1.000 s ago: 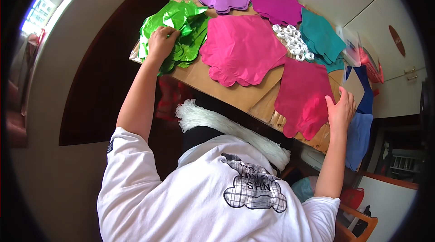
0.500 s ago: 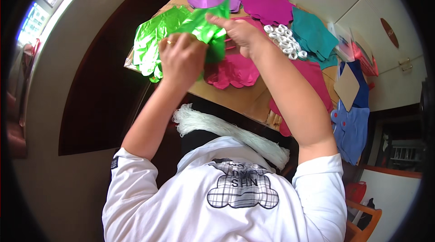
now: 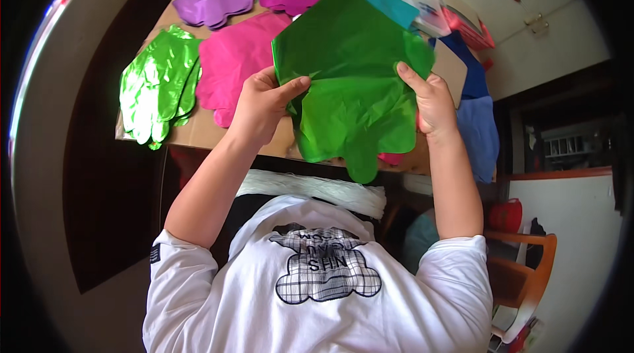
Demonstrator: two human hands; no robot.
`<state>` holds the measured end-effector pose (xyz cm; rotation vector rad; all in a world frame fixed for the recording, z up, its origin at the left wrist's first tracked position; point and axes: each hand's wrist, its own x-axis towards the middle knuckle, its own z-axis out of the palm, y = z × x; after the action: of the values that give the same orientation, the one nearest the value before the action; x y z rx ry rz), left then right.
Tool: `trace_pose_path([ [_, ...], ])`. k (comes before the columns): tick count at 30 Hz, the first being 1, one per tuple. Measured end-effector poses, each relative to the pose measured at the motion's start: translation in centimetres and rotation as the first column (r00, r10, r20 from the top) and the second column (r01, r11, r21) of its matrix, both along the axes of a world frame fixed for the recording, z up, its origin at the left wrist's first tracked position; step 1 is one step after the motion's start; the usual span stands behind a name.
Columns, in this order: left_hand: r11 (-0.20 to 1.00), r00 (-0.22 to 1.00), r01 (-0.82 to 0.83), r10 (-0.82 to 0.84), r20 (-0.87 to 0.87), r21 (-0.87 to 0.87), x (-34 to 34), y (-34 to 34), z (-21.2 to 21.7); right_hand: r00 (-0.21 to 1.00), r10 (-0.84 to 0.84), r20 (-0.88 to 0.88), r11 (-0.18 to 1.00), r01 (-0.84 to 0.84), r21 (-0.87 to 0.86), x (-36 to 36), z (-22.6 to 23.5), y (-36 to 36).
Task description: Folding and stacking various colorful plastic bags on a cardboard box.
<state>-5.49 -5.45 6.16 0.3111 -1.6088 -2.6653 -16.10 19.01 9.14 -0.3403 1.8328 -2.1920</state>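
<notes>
One sheet (image 3: pixel 353 82), shirt lettering (image 3: pixel 327 262) partly unclear

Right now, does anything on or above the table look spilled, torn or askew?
Nothing stands out; I see no spill or tear. The green sheet held by the left hand and right hand is creased, and the shiny green pile on the table lies unevenly.

Black capital letters (image 3: pixel 327 264) stand on the plaid patch (image 3: pixel 328 287) of the white shirt (image 3: pixel 409 307).

Lt. comes fr. upper L w/ glare on green stack (image 3: pixel 157 85), edges bent, corners blk.
</notes>
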Motion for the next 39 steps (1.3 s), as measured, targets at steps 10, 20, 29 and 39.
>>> trace_pose_path([
  [10, 0.636, 0.974, -0.219, 0.182, -0.132, -0.74, -3.4, 0.7, -1.7, 0.977, -0.152, -0.146, 0.733, 0.211, 0.647, -4.0, -6.2, 8.8],
  [20, 0.189, 0.95, -0.269, 0.215, -0.227, -0.944, -4.4, -11.1, 1.3, 0.874, 0.01, -0.486, 0.361, 0.45, 0.817, -4.9, -8.4, 10.7],
  [29, 0.022, 0.942, -0.133, 0.312, -0.119, -0.991, -15.3, -23.6, 0.0, 0.97, -0.111, -0.217, 0.353, 0.242, 0.904, -2.6, -2.2, 7.6],
  [39, -0.239, 0.947, -0.067, 0.291, -0.137, -0.969, -19.5, -24.8, -6.6, 0.993, -0.061, -0.098, 0.388, 0.114, 0.914, -1.4, -0.7, 7.2],
])
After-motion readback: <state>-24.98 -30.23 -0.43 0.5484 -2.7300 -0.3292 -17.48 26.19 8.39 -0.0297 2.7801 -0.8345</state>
